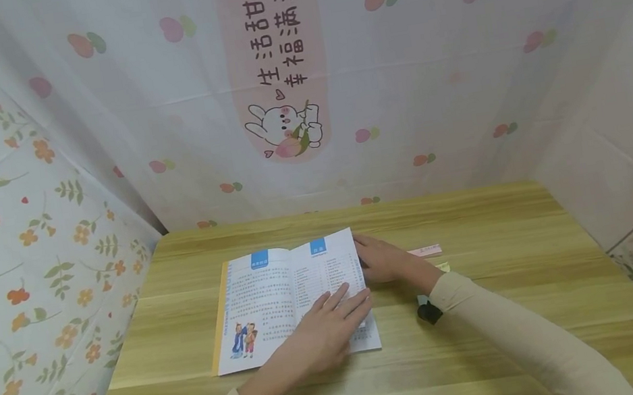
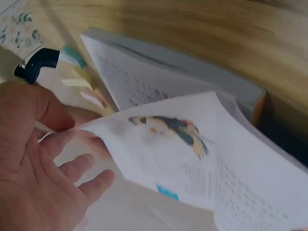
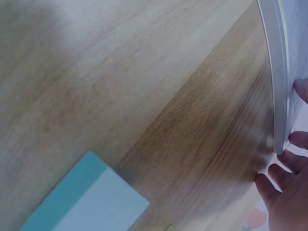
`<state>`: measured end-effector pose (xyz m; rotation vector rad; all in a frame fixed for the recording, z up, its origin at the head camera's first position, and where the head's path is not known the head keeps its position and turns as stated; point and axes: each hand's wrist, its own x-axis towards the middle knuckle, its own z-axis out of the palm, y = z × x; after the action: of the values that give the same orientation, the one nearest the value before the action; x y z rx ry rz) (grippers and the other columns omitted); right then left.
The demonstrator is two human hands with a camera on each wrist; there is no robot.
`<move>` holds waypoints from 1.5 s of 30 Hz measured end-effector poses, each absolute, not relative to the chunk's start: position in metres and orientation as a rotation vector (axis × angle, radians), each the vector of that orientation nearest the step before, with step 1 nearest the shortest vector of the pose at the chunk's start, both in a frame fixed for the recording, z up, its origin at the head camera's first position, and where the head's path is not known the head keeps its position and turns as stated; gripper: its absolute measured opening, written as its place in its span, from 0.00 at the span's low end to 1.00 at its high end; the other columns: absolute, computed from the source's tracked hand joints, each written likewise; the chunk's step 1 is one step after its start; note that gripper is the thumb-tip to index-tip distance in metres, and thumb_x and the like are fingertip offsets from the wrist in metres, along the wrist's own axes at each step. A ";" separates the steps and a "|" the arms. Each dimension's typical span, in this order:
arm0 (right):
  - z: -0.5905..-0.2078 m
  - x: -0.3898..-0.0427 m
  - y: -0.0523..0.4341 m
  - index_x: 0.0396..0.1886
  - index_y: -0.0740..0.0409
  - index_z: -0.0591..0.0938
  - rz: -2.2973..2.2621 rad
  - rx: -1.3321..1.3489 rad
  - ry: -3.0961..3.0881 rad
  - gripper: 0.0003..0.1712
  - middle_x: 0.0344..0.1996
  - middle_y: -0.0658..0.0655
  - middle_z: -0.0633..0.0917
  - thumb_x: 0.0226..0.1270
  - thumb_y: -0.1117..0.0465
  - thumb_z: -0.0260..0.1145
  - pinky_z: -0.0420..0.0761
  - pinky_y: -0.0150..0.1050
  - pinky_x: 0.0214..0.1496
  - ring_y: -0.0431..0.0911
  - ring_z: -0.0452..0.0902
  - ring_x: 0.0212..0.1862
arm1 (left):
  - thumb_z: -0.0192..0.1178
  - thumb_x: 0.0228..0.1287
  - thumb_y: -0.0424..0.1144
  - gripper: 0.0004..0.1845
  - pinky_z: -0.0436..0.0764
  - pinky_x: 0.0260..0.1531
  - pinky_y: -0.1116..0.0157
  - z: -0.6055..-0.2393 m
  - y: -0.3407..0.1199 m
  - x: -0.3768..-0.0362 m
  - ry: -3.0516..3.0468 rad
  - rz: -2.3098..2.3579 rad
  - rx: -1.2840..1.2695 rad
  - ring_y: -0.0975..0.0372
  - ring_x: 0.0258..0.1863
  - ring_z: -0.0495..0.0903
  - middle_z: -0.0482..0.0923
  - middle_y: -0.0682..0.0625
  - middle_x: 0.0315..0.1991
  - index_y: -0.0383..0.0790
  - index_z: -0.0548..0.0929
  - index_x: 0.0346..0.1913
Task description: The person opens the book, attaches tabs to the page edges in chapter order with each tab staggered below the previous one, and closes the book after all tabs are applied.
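Book (image 1: 291,300) lies open on bench (image 1: 493,307), early pages showing. Left hand (image 1: 324,333) grip released, flat on right page; right hand (image 1: 384,259) released at book's right edge. Most pages unturned.

Lighting: bright, even, soft shadows. Head view: sharp, edges bowed. Wrist views: blurred, soft focus, page (image 2: 192,144) washed out.

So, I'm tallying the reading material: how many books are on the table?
1: an open book lying mid-table, left hand on its right page, right hand at its right edge.
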<state>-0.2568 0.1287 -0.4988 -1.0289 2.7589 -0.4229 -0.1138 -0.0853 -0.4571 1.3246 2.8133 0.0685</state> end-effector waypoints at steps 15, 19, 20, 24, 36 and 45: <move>-0.500 -0.259 0.137 0.79 0.66 0.59 -0.389 -0.866 2.770 0.43 0.76 0.68 0.60 0.76 0.46 0.60 0.59 0.54 0.73 0.61 0.56 0.75 | 0.60 0.70 0.30 0.37 0.63 0.68 0.46 -0.450 -0.114 -0.105 2.934 0.021 1.247 0.47 0.77 0.54 0.52 0.50 0.80 0.42 0.60 0.80; -0.500 -0.260 0.141 0.78 0.65 0.60 -0.368 -0.876 2.774 0.42 0.76 0.68 0.60 0.76 0.45 0.59 0.59 0.54 0.73 0.61 0.56 0.75 | 0.60 0.70 0.30 0.38 0.63 0.68 0.47 -0.450 -0.114 -0.105 2.935 0.031 1.254 0.48 0.77 0.53 0.52 0.50 0.80 0.43 0.59 0.80; -0.501 -0.260 0.142 0.78 0.65 0.60 -0.361 -0.879 2.775 0.42 0.76 0.68 0.61 0.76 0.44 0.59 0.59 0.55 0.73 0.61 0.56 0.75 | 0.60 0.70 0.30 0.38 0.63 0.69 0.47 -0.450 -0.113 -0.105 2.929 0.033 1.256 0.48 0.77 0.54 0.51 0.50 0.80 0.43 0.59 0.80; -0.501 -0.259 0.142 0.78 0.65 0.61 -0.348 -0.887 2.780 0.42 0.75 0.67 0.61 0.76 0.44 0.59 0.59 0.54 0.73 0.61 0.57 0.75 | 0.60 0.71 0.31 0.39 0.60 0.70 0.48 -0.448 -0.112 -0.105 2.892 0.045 1.252 0.48 0.77 0.52 0.49 0.50 0.81 0.43 0.57 0.81; -0.498 -0.260 0.162 0.77 0.67 0.61 -0.306 -0.882 2.776 0.43 0.75 0.69 0.61 0.75 0.44 0.60 0.60 0.57 0.72 0.63 0.56 0.75 | 0.58 0.68 0.26 0.39 0.63 0.69 0.46 -0.442 -0.121 -0.108 2.935 0.117 1.218 0.47 0.77 0.53 0.50 0.50 0.81 0.41 0.58 0.80; -0.496 -0.258 0.168 0.77 0.68 0.62 -0.302 -0.932 2.763 0.42 0.75 0.70 0.60 0.75 0.47 0.62 0.60 0.60 0.71 0.65 0.53 0.75 | 0.55 0.72 0.28 0.36 0.62 0.69 0.46 -0.437 -0.136 -0.104 2.992 0.109 1.174 0.48 0.77 0.52 0.50 0.49 0.81 0.40 0.59 0.80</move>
<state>-0.2581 0.1682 -0.4960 -0.9322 2.7632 -0.3019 -0.1039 -0.1357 -0.4371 1.1739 2.9923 0.1086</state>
